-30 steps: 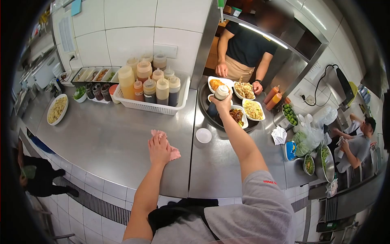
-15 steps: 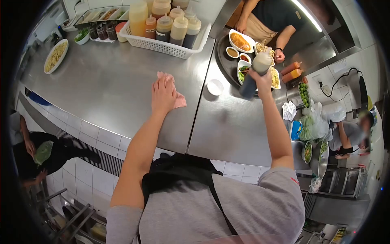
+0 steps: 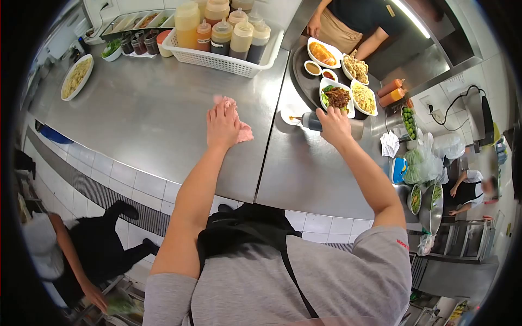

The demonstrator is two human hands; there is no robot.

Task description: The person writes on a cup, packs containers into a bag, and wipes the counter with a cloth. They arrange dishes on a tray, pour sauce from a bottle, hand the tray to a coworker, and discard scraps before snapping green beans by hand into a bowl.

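My right hand (image 3: pixel 335 126) is wrapped around a squeeze bottle (image 3: pixel 311 121) of dark sauce, tipped almost level. Its nozzle points left, over a small white cup (image 3: pixel 287 112) on the steel counter. Just beyond this hand, a white bowl (image 3: pixel 326 85) of greens and browned meat sits on a round dark tray (image 3: pixel 299 65). Also on the tray are a bowl of noodles (image 3: pixel 364 98), a bowl of fried food (image 3: pixel 356 69), an orange-topped dish (image 3: pixel 322 54) and two sauce cups. My left hand (image 3: pixel 222 127) presses a crumpled pink cloth (image 3: pixel 244 132) against the counter.
A white basket (image 3: pixel 217 61) of several squeeze bottles stands at the back. An oval noodle plate (image 3: pixel 77 77) lies at far left. Sauce bottles (image 3: pixel 391 98) and napkins (image 3: pixel 389 144) are at right. A person stands behind the tray; other people are at both sides.
My right hand has brought the squeeze bottle down and turned it from upended to nearly level, nozzle at the white cup. The left hand stays on the cloth. The person at left has moved nearer.
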